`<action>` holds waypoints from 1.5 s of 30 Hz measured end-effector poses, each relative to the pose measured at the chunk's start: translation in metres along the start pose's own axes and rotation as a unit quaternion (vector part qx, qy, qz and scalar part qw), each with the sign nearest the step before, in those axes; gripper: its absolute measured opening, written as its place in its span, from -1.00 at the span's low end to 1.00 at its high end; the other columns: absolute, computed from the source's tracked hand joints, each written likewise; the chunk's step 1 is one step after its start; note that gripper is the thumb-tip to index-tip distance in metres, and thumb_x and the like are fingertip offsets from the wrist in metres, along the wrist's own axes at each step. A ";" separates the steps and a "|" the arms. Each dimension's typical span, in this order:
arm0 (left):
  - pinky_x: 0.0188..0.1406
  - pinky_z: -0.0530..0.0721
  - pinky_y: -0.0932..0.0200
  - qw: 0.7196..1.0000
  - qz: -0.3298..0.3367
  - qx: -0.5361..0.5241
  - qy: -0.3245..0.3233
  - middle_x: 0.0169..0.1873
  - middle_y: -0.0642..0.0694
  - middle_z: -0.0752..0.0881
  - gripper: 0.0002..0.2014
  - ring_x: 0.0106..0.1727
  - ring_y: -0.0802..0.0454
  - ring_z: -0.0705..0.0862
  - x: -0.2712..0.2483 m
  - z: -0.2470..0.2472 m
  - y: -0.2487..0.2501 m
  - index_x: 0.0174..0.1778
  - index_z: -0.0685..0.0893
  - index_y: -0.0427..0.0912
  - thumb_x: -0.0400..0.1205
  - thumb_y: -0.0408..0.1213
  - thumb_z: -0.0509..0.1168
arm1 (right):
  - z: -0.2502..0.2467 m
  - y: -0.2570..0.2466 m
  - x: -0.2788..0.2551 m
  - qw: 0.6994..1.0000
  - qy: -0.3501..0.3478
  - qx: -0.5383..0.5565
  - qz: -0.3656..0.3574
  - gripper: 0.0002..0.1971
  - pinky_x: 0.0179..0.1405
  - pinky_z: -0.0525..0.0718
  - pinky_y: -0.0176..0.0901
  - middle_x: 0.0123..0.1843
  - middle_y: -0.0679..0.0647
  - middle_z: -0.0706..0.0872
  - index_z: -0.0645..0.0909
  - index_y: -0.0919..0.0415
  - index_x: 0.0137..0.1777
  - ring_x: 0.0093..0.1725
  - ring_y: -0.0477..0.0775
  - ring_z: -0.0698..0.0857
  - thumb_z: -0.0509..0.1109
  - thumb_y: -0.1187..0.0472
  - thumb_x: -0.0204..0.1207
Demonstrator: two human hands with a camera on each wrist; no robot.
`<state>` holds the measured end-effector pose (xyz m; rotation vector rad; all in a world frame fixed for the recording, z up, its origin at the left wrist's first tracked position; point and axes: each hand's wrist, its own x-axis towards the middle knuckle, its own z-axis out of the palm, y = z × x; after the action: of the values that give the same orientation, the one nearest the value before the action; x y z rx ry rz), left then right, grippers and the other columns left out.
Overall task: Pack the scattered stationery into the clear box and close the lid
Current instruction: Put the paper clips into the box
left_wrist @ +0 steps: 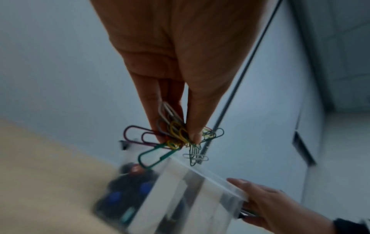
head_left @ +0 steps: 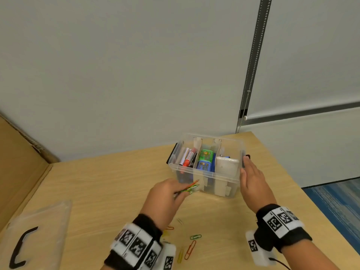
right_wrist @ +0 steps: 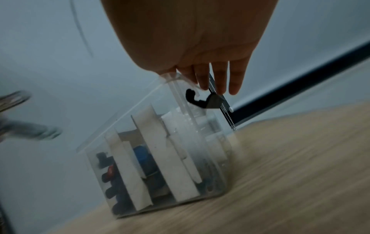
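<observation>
1. Wooden table point(head_left: 109, 184) fills the lower frame
2. Clear lid point(head_left: 39, 230) lies at lower left
3. Clear box point(head_left: 224, 184) stands open at centre, lidless, markers point(head_left: 188, 156) in its left compartment
4. Right hand point(head_left: 253, 182), fingers straight, rests against the box's right end
5. Left hand point(head_left: 167, 197) pinches a bunch of paper clips point(left_wrist: 176, 136) before the box
6. Loose paper clips point(head_left: 191, 248) lie at bottom centre

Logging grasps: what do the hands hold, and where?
Left hand pinches a bunch of coloured paper clips at their bunched middle. Right hand holds nothing, resting against the clear plastic box.
</observation>
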<state>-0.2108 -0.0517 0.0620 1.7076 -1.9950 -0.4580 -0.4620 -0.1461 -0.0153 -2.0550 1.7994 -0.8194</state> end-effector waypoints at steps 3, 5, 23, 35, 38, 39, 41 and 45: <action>0.07 0.56 0.22 0.996 0.038 0.062 -0.049 0.01 -0.01 0.73 -0.71 0.03 0.06 0.65 0.038 0.016 0.040 0.30 0.66 0.09 0.67 -0.12 0.22 | 0.003 -0.001 -0.001 1.000 0.007 0.011 0.005 -0.42 0.55 0.24 -0.10 0.67 0.08 0.24 0.11 0.18 0.67 0.61 0.09 0.27 -0.17 -0.01 0.68; 0.09 0.59 0.11 0.991 0.052 0.103 -0.068 0.00 -0.11 0.73 -0.72 0.04 -0.06 0.67 0.065 0.030 0.063 0.24 0.71 -0.01 0.67 -0.15 0.21 | 0.003 -0.001 -0.001 1.000 0.011 0.011 0.000 -0.37 0.54 0.26 -0.09 0.67 0.08 0.24 0.12 0.18 0.67 0.60 0.09 0.28 -0.21 -0.05 0.63; 0.03 0.63 0.04 0.918 -0.011 0.249 -0.310 -0.29 -0.15 0.68 -0.79 -0.10 -0.14 0.64 0.173 0.078 0.098 -0.30 0.66 -0.25 0.63 -0.26 0.30 | 0.002 -0.003 -0.003 1.000 0.006 0.027 0.004 -0.47 0.56 0.26 -0.12 0.69 0.04 0.16 0.08 0.15 0.68 0.63 0.04 0.23 -0.11 0.06 0.72; 0.18 0.61 0.20 0.997 0.033 0.035 -0.055 0.16 0.11 0.75 -0.73 0.11 0.12 0.69 0.098 -0.012 0.055 0.24 0.70 0.02 0.68 -0.22 0.20 | -0.029 -0.002 0.001 0.996 -0.088 0.021 -0.001 -0.49 0.61 0.21 -0.04 0.68 0.07 0.19 0.12 0.14 0.66 0.63 0.08 0.22 -0.01 0.10 0.73; 0.17 0.66 0.14 1.000 0.027 0.006 -0.004 0.17 0.15 0.73 -0.73 0.05 0.18 0.69 0.064 -0.018 0.025 0.24 0.70 0.04 0.67 -0.23 0.21 | -0.041 -0.002 -0.008 0.998 -0.054 0.011 0.035 -0.53 0.47 0.38 0.01 0.57 0.14 0.34 0.27 0.21 0.59 0.50 0.17 0.39 0.11 0.23 0.68; 0.16 0.67 0.13 1.000 0.018 0.001 0.006 0.15 0.14 0.74 -0.73 0.04 0.19 0.68 0.053 -0.017 0.012 0.23 0.70 0.04 0.67 -0.24 0.22 | -0.042 -0.001 -0.013 0.998 -0.034 -0.008 0.045 -0.56 0.37 0.47 0.02 0.50 0.17 0.41 0.34 0.23 0.53 0.42 0.19 0.46 0.15 0.27 0.64; 0.15 0.67 0.12 1.000 -0.016 0.000 0.004 0.12 0.12 0.74 -0.73 0.04 0.19 0.68 0.033 -0.012 -0.016 0.23 0.69 0.04 0.66 -0.24 0.22 | -0.040 0.005 -0.025 0.997 -0.034 -0.048 0.059 -0.65 0.16 0.59 0.01 0.33 0.17 0.50 0.45 0.22 0.38 0.24 0.17 0.56 0.20 0.30 0.60; 0.18 0.62 0.16 0.994 -0.087 0.039 -0.051 0.18 0.09 0.71 -0.74 0.10 0.16 0.65 0.000 0.006 -0.076 0.24 0.65 0.05 0.67 -0.21 0.20 | -0.025 0.017 -0.050 0.956 -0.202 -0.156 0.141 -0.76 0.08 0.61 -0.03 0.23 0.13 0.52 0.46 0.18 0.24 0.12 0.16 0.61 0.19 0.22 0.60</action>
<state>-0.1514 -0.0647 0.0164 1.9521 -1.9666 -0.5425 -0.4935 -0.0965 -0.0161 -1.8903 2.0008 -0.0275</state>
